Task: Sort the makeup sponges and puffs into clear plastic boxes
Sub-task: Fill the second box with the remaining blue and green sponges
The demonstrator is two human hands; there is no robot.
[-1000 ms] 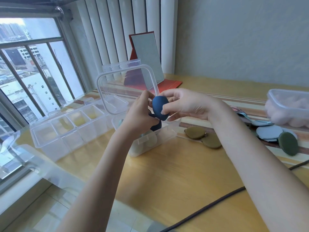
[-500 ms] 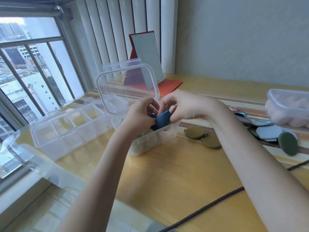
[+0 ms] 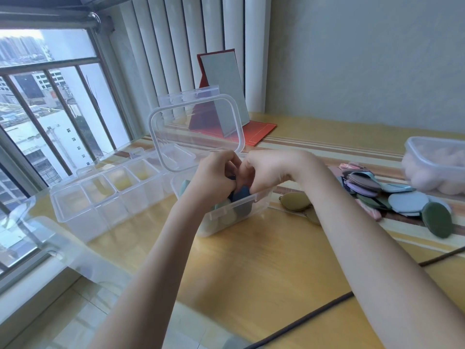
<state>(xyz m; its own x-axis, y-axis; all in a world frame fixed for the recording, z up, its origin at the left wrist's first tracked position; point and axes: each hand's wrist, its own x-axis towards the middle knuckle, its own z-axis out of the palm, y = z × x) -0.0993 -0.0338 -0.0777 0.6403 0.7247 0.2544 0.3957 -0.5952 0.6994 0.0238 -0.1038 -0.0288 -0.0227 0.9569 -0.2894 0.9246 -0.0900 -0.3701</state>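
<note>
My fingers hide most of the dark blue sponge [image 3: 242,195]; it sits inside the clear box [image 3: 261,201]. Left hand [image 3: 216,178] and right hand [image 3: 266,172] curl together, both pinching it.

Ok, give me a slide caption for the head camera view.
Both hands press a dark blue sponge into an open clear box on the wooden desk.

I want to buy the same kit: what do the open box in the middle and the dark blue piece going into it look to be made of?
The open box looks like clear rigid plastic, glossy: the table and its contents show through its walls and raised lid. The dark blue sponge looks like soft matte foam, with no shine and a rounded shape; both hands press on it, though real softness cannot be confirmed from here.
</note>
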